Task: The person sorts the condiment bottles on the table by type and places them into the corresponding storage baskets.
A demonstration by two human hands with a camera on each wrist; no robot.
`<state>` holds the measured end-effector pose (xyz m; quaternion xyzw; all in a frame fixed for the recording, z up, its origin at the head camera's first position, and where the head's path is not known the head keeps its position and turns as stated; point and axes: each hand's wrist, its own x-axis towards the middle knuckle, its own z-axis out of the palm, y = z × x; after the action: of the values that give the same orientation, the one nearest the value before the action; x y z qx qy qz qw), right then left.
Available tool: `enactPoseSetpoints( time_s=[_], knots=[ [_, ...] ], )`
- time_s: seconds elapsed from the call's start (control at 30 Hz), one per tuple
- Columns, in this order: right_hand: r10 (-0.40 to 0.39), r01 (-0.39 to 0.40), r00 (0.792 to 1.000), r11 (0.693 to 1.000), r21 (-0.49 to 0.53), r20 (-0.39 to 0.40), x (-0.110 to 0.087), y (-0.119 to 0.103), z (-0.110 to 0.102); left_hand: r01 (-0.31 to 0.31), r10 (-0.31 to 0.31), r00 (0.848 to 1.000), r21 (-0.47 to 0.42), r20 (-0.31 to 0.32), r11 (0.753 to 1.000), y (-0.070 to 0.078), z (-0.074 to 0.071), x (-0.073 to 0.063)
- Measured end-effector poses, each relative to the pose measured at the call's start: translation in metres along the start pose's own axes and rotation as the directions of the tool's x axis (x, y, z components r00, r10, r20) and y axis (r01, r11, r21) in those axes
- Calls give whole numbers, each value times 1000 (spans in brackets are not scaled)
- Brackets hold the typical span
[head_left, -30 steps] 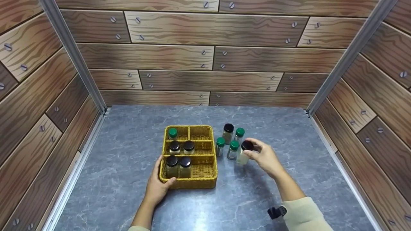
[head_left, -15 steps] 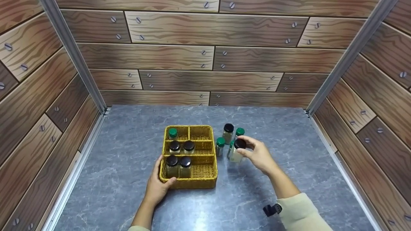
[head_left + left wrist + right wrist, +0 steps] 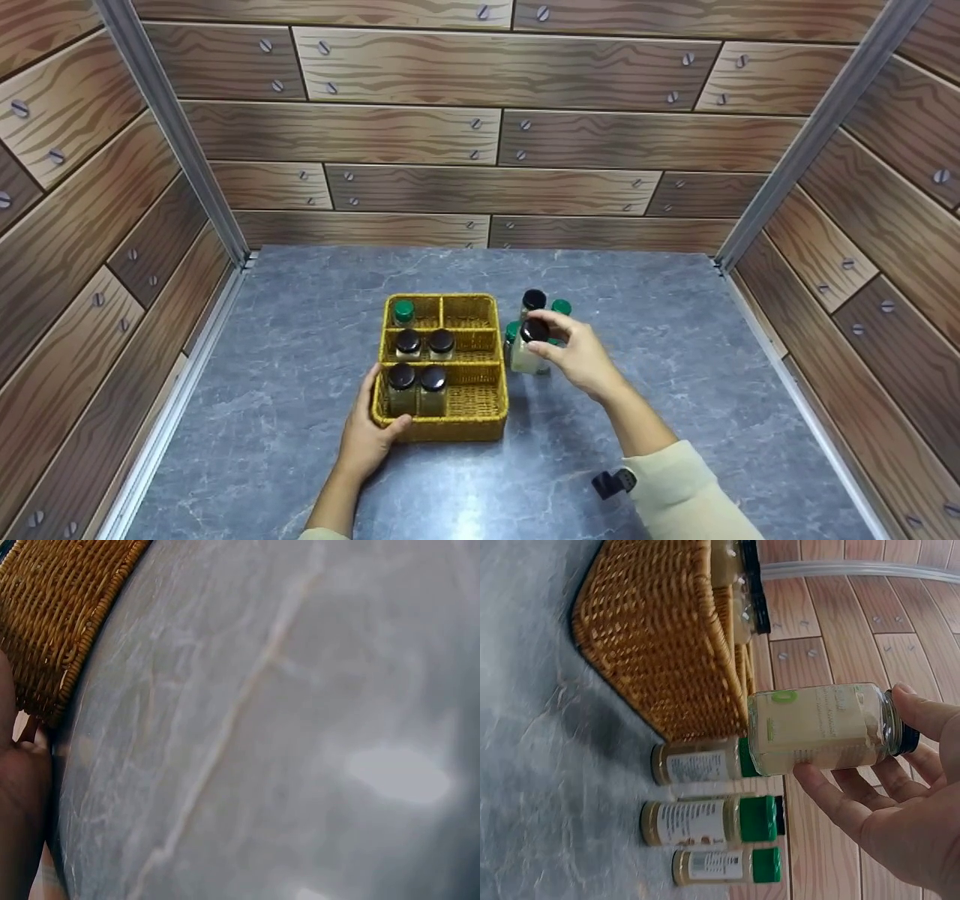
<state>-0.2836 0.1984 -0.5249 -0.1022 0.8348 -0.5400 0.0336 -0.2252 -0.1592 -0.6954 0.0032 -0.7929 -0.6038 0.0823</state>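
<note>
Hands well apart, each w/ its own hold. R hand (image 3: 581,352) pinches a clear glass jar w/ black lid, pale contents & green print (image 3: 814,727), thumb & fingers nr the lid; jar's up off the table, approx. upright, just R of a golden-brown rect. woven basket (image 3: 450,431). L hand (image 3: 365,435) grips the basket's near L corner, thumb over front rim, fingers along L side; only partly in shot in L wrist view.

In basket: 1 small green-capped jar (image 3: 403,311) in back L compt., 2 black-lidded glass jars (image 3: 424,343) on L of middle row, 2 more black-lidded jars (image 3: 417,390) on L of front row.

Btwn/behind R hand & basket, 3 green-capped clear bottles w/ white labels (image 3: 697,821) stand on table, plus a taller black-capped bottle (image 3: 534,300) further back. Held jar overlaps some of them in view; can't tell if touching.

Further out: pale sleeve (image 3: 694,487) w/ small black device (image 3: 613,484) at R wrist, grey marbled tabletop (image 3: 300,337), plank-print walls (image 3: 412,67) & grey metal posts (image 3: 174,127) at the corners.
</note>
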Motion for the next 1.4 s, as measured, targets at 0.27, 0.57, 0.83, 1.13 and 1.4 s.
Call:
enactPoseSetpoints(
  time_s=[0.27, 0.57, 0.83, 1.13, 1.4],
  knots=[
    [7, -7, 1000, 1000, 25, 15, 9, -13, 16, 8, -8, 1000, -10, 0, 1000, 1, -1, 0],
    [-3, 1, 999, 999, 53, 33, 19, -19, 32, 6, -6, 1000, -9, 3, 1000, 0, -1, 0],
    [-16, 14, 999, 999, 41, 34, 28, -18, 41, 2, -2, 1000, -7, 1, 1000, 0, -1, 0],
    [-40, 40, 999, 999, 20, 8, 36, -16, 51, -5, 5, 1000, 1, 0, 1000, 0, -2, 0],
    [-61, 61, 998, 998, 19, -2, 43, -11, 57, 0, 0, 1000, 14, -3, 1000, 0, -1, 0]
  ],
)
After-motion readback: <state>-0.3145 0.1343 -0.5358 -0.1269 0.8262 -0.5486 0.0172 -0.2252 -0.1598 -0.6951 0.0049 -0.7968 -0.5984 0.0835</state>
